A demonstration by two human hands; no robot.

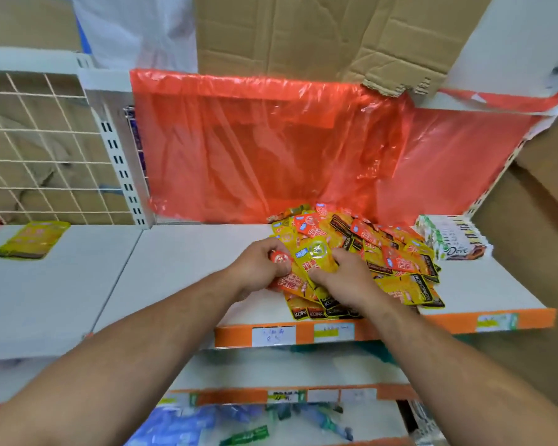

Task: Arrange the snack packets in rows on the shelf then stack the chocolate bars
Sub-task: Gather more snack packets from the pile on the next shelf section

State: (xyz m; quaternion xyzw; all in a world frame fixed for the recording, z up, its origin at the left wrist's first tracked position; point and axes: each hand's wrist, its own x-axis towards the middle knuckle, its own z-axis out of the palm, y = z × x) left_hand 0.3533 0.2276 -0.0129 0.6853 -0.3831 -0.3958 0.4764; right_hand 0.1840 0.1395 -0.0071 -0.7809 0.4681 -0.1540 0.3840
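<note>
Head view, looking down onto a white shelf (pixel 181 272) with an orange price strip (pixel 303 338) along its front edge.

Snack packets (pixel 397 255), yellow and orange, lie in a loose overlapping pile on the right half of the shelf, from near the back to the front edge.

Left hand (pixel 258 268): at the pile's near left corner, fingers curled round orange packets.

Right hand (pixel 345 281): just beside the left, fingers and thumb pinching a yellow packet (pixel 316 260) that is lifted between the two hands. I see more packets under the palm.

Chocolate bars (pixel 455 241): at the back right of the shelf, right against the pile, laid side by side. I can read "Dove" on the nearest one.

A lone yellow pouch (pixel 33 241) lies flat on the neighbouring shelf board to the left, well apart from the pile.

Behind the pile hangs a red plastic sheet (pixel 271 149), with cardboard (pixel 303 33) above it and a wire grid (pixel 39 140) at back left.
</note>
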